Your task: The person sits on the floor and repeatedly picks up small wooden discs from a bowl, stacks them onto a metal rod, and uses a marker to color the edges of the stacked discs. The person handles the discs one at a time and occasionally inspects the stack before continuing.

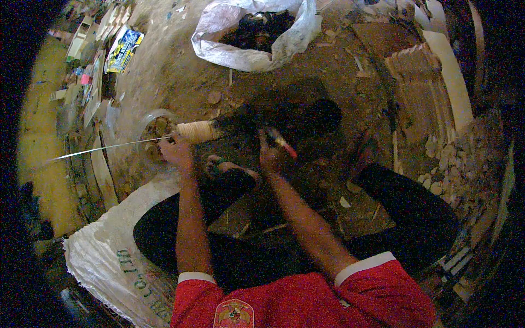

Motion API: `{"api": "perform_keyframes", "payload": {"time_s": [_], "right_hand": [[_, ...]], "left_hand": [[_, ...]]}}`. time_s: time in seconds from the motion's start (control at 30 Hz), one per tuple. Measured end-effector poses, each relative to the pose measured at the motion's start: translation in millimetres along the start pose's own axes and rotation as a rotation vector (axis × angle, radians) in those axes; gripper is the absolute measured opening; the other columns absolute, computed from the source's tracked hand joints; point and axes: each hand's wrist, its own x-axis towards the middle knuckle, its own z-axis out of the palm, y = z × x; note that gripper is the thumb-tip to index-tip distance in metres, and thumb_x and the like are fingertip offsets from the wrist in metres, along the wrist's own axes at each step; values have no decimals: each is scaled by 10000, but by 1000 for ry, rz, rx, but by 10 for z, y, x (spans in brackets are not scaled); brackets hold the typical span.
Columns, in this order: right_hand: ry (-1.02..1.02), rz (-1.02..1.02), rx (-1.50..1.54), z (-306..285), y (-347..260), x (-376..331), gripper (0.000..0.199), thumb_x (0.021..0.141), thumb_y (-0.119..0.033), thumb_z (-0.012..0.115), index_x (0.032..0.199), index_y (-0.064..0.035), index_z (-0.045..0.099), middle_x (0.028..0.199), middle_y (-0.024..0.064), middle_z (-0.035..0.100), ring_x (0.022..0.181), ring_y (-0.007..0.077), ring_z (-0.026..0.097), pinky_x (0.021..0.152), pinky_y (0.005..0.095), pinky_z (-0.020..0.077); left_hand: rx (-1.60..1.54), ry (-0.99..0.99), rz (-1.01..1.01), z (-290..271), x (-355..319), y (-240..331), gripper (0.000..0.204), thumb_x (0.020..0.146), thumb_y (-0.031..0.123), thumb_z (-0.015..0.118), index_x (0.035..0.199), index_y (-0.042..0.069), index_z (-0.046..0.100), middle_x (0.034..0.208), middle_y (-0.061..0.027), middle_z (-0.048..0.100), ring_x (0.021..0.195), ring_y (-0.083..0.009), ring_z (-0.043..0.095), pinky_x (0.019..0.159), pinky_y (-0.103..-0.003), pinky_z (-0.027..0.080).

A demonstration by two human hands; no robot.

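Observation:
A bundle of black fibres (pixel 276 116) lies across in front of me, its left end wrapped in a pale, ribbed binding (pixel 198 131). My left hand (pixel 178 154) is closed at the left end of that binding, gripping a thin, pale strip (pixel 104 147) that stretches off to the left. On the near side of the fibres, my right hand (pixel 272 157) is closed around a slim tool with a red end (pixel 289 148). Dark blur hides what kind of tool it is. Whether the right hand also touches the fibres I cannot tell.
Beyond the bundle stands an open white sack (pixel 210 52) with dark material inside. Another white sack (pixel 104 246) lies at lower left, beside my bent leg. Corrugated sheets (pixel 418 82) lie at right, near scattered chips (pixel 445 164). A bare foot (pixel 229 167) rests between my arms.

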Motion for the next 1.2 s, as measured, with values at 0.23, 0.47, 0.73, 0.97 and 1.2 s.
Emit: {"api": "perform_keyframes", "payload": {"time_s": [0.23, 0.47, 0.73, 0.97, 1.2], "right_hand": [[35, -4, 185, -89, -390, 409, 434, 942, -389, 757, 1196, -45, 682, 1149, 143, 730, 1097, 307, 662, 1010, 441, 490], [308, -255, -468, -253, 502, 457, 485, 891, -497, 782, 1016, -33, 720, 928, 126, 730, 896, 357, 656, 889, 492, 506], [68, 177, -294, -323, 67, 655, 469, 910, -473, 770, 1029, -22, 730, 971, 134, 752, 922, 347, 695, 889, 454, 530], [-10, 184, -102, -495, 86, -14, 498, 908, -459, 779, 1147, -27, 715, 1101, 137, 753, 1025, 308, 705, 949, 435, 530], [75, 153, -50, -386, -124, 408, 533, 898, -477, 788, 1133, -4, 712, 1129, 156, 743, 1023, 327, 702, 962, 431, 523]], "left_hand": [[-63, -148, -105, -459, 75, 602, 495, 924, 429, 749, 1065, -43, 699, 994, -225, 709, 900, -383, 687, 795, -484, 543], [-794, -527, 102, -742, 274, 766, 156, 941, 114, 746, 1039, -2, 709, 1027, -134, 739, 936, -177, 682, 856, -331, 538], [-961, -454, 38, -566, 70, 927, 158, 959, 140, 743, 1029, 6, 697, 974, -88, 739, 887, -152, 664, 831, -327, 532], [-639, -396, 134, -568, 76, 897, 250, 980, 227, 732, 1037, -13, 691, 921, -96, 727, 809, -173, 643, 785, -343, 533], [-632, -407, 124, -654, 66, 947, 233, 987, 207, 718, 1036, -20, 694, 948, -101, 734, 860, -171, 655, 809, -358, 535]]}}
